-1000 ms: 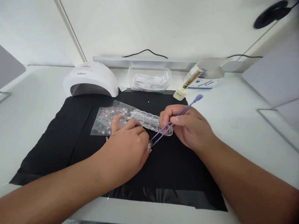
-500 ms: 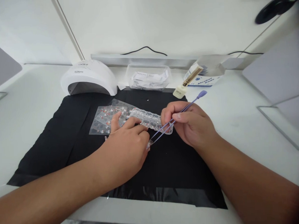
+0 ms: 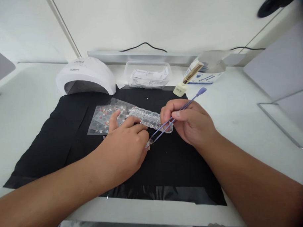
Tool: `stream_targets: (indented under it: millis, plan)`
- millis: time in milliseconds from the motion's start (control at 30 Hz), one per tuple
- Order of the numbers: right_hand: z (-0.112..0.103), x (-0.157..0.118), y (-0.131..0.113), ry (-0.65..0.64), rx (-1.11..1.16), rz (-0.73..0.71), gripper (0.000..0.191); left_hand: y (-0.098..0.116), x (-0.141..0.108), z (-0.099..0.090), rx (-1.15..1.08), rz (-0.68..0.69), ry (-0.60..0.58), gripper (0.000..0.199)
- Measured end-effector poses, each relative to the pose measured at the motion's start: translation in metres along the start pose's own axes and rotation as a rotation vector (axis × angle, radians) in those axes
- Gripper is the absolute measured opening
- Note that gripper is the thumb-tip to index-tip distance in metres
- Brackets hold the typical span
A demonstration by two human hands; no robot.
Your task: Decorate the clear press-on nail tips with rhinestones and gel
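Purple tweezers [image 3: 181, 109] are pinched in my right hand [image 3: 191, 123]. Their tips reach down and left to a small clear piece [image 3: 149, 143] at the thumb side of my left hand [image 3: 126, 144]. My left hand is curled around that spot, index finger bent and another finger raised; what exactly it grips is mostly hidden. Behind both hands lies a clear compartment case [image 3: 149, 117] with tiny decorations in its sections. Left of it, partly under my left fingers, are clear sticker sheets [image 3: 100, 120] with small red and white designs.
A black mat [image 3: 85, 149] covers the middle of the white table [image 3: 241, 123]. Along the back stand a white nail lamp [image 3: 86, 71], a clear plastic box of packets [image 3: 149, 75], a small bottle with a gold cap [image 3: 180, 89] and an alcohol pad box [image 3: 205, 77].
The whole view has shifted slightly, so everything sits a little further left and higher. Both hands keep nearly the same pose, with the tweezers' tips still at the small clear piece.
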State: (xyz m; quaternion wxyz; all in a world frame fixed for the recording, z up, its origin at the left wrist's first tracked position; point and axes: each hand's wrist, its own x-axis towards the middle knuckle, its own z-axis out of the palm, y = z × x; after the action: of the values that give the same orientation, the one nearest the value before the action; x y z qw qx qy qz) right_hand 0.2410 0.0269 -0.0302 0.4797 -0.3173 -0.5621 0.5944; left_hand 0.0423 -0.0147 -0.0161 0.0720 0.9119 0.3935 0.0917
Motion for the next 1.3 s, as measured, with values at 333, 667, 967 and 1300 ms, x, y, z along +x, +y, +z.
stream_targets:
  millis: [333,667,967,1300]
  plan:
    - [0.0002,-0.0007,0.0004,-0.006,0.009,0.014,0.013,-0.0001,0.0003,-0.0005,-0.003,-0.002,-0.005,0.015]
    - [0.0008,-0.0004,0.0010,-0.004,0.036,0.020,0.013,-0.0007,-0.0007,-0.0006,-0.005,-0.001,-0.009,0.015]
    - [0.0006,-0.0007,0.0026,0.023,-0.018,0.023,0.014,-0.0012,0.0007,-0.0009,-0.004,0.007,-0.019,0.016]
    - [0.0025,0.0000,0.0029,0.030,0.009,0.062,0.013,0.0002,0.0000,-0.0005,-0.005,-0.001,0.003,0.014]
